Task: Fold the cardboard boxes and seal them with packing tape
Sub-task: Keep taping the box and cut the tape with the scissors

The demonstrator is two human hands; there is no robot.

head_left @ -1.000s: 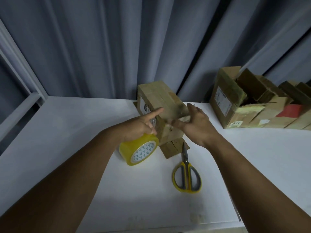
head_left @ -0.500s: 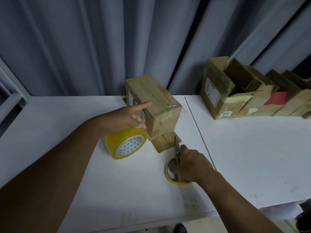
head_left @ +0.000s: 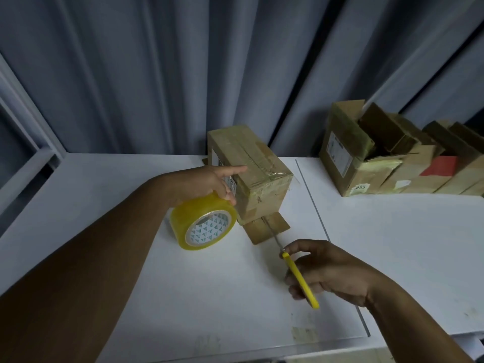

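Matt cardboard box (head_left: 248,174), glossy tape roll (head_left: 203,224), seemingly plastic scissor handles (head_left: 301,281).

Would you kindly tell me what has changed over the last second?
The right hand left the box, came down to the scissors, took hold of them and lifted them. The left hand still holds the tape roll beside the box.

Left hand (head_left: 209,180), right hand (head_left: 331,271) and forearms are bare.

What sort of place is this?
Likely an improvised indoor packing station: white table against grey curtains, a row of used cardboard boxes at the right, a packing tape roll beside a taped box.
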